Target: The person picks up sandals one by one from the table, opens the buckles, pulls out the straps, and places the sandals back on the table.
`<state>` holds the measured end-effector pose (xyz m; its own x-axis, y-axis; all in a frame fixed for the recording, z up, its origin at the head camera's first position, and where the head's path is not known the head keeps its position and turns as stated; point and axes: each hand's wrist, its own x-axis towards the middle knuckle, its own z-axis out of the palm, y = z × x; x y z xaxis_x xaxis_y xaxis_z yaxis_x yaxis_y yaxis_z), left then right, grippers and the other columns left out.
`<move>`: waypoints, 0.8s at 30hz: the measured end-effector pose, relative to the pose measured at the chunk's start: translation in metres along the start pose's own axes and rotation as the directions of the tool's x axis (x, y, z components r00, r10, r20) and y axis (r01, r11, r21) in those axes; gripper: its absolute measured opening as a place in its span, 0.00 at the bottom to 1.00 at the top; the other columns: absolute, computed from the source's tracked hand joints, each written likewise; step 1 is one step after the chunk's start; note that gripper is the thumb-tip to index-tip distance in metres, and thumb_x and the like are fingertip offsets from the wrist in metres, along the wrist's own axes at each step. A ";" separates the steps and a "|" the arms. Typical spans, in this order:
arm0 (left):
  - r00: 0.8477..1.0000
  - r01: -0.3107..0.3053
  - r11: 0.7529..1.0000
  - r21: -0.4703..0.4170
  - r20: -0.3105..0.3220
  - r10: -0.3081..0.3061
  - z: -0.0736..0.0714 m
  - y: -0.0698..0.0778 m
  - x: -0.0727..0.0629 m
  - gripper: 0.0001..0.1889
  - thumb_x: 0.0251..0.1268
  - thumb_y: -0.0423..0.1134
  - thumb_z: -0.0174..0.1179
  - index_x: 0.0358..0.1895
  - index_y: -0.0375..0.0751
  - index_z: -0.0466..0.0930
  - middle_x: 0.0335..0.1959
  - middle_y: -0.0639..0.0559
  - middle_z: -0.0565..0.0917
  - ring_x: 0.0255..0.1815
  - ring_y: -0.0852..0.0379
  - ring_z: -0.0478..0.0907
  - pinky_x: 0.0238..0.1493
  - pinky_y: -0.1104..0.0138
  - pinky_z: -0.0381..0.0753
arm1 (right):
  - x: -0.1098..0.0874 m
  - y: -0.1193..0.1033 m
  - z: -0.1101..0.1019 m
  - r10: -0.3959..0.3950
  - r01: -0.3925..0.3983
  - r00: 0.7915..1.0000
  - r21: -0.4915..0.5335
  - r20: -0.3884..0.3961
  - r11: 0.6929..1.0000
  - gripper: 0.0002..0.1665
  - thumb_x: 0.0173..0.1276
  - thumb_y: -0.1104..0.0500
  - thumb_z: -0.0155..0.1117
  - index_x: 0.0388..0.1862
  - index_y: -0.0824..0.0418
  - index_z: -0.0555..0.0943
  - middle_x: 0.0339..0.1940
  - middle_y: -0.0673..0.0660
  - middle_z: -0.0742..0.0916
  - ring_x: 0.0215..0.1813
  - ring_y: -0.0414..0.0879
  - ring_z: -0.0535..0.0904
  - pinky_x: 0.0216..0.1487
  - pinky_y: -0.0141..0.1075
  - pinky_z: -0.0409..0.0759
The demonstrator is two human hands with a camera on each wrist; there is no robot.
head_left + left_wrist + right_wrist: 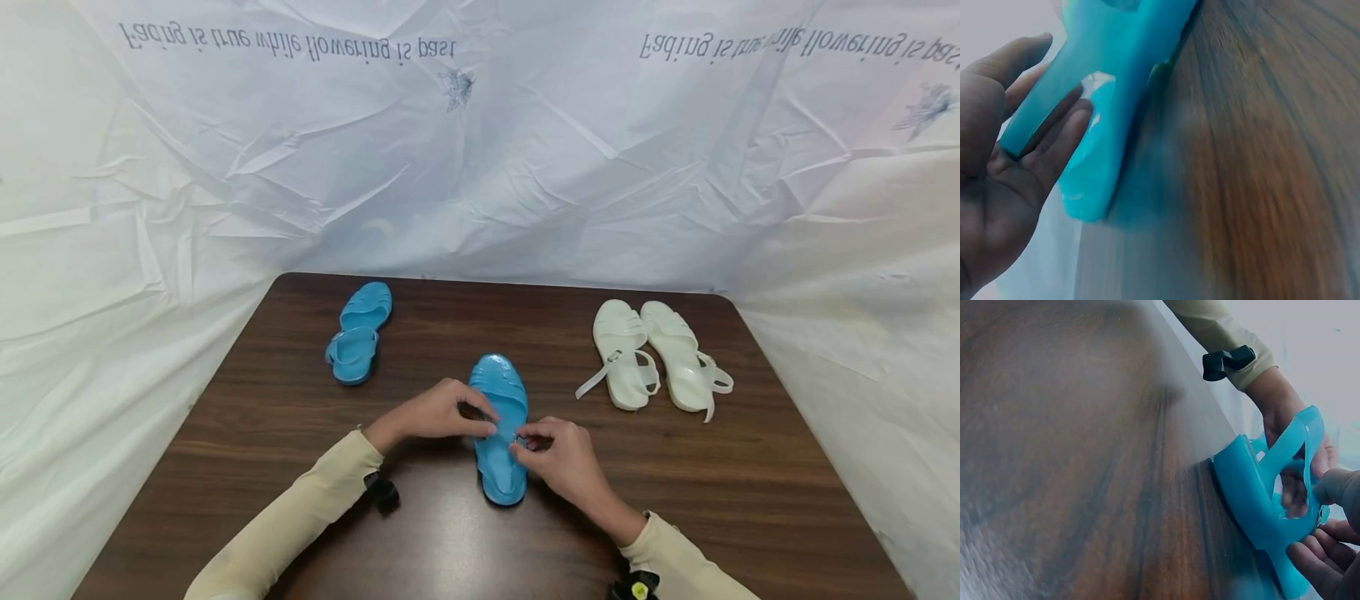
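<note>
A blue jelly sandal (501, 467) lies at the middle of the table, toe pointing away. My left hand (442, 410) reaches in from its left side, with thumb and fingers curled about the sandal's strap (1041, 106) in the left wrist view. From the right, my right hand (558, 458) pinches the strap near a small metal buckle (1320, 515). The strap arches up over the heel part in the right wrist view, and fingers of the left hand show through its loop. The right fingertips partly cover the buckle.
Another blue sandal (352, 354) lies at the back left of the dark wooden table (247, 433). Two white sandals (618, 329) stand side by side at the back right, their straps undone. A white printed sheet (480, 167) hangs behind the table.
</note>
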<state>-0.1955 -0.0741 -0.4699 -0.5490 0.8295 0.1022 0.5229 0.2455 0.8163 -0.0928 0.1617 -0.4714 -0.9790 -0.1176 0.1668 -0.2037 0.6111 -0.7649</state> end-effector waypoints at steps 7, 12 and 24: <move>0.993 -0.113 0.993 0.028 0.034 0.112 0.009 0.005 0.012 0.10 0.70 0.45 0.68 0.48 0.46 0.91 0.46 0.59 0.89 0.46 0.68 0.83 0.44 0.70 0.84 | 0.001 -0.001 0.001 -0.012 0.012 1.000 0.001 0.005 1.000 0.06 0.58 0.62 0.80 0.35 0.56 0.91 0.30 0.43 0.86 0.32 0.33 0.82 0.34 0.28 0.83; 0.991 -0.106 0.994 -0.018 0.078 0.107 0.011 0.004 0.014 0.09 0.70 0.43 0.68 0.47 0.47 0.91 0.44 0.60 0.90 0.45 0.68 0.84 0.43 0.70 0.85 | 0.001 -0.001 0.001 -0.015 0.015 1.000 0.003 -0.001 1.000 0.07 0.57 0.62 0.80 0.35 0.57 0.91 0.30 0.44 0.86 0.33 0.34 0.82 0.34 0.29 0.82; 0.996 -0.066 0.998 0.021 0.057 0.065 0.012 0.001 0.011 0.07 0.68 0.43 0.70 0.44 0.48 0.91 0.37 0.64 0.89 0.35 0.69 0.83 0.37 0.70 0.84 | -0.001 0.000 0.000 0.005 -0.005 1.000 0.002 -0.008 1.000 0.06 0.57 0.62 0.80 0.34 0.56 0.91 0.30 0.43 0.86 0.32 0.33 0.82 0.34 0.28 0.83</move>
<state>-0.1933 -0.0587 -0.4744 -0.4757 0.8711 0.1220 0.5714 0.2006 0.7958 -0.0917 0.1616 -0.4719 -0.9798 -0.1082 0.1681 -0.1989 0.6103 -0.7668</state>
